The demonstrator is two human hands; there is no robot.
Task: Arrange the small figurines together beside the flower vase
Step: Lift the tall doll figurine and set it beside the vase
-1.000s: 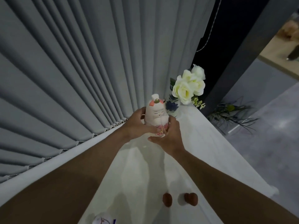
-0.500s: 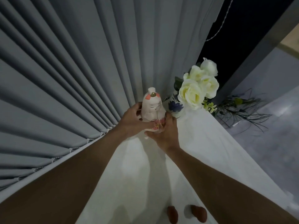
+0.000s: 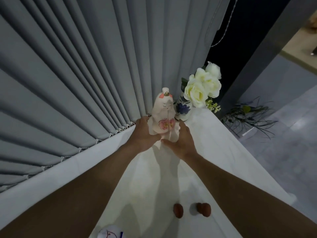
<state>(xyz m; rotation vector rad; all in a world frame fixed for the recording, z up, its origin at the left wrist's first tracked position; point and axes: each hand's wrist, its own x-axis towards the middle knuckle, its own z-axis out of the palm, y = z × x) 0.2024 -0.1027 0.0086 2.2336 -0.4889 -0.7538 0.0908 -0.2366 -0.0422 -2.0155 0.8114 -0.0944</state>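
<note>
A white cat-like figurine with pink flowers painted on its front stands upright on the white table, just left of the blue-and-white flower vase that holds cream roses. My left hand cups the figurine's left side and base. My right hand is spread at its right side, fingers apart and thumb flat on the table. Two small brown figurines sit near me on the table. A white round piece with a painted pattern shows at the bottom edge.
A grey pleated curtain hangs along the table's left edge. The table's right edge drops to a grey floor, where a spiky green plant stands. A dark window and grey pillar are behind the vase.
The figurine went from held up in both hands to standing on the table beside the vase. My hands slid down to its base and my right hand spread apart.
</note>
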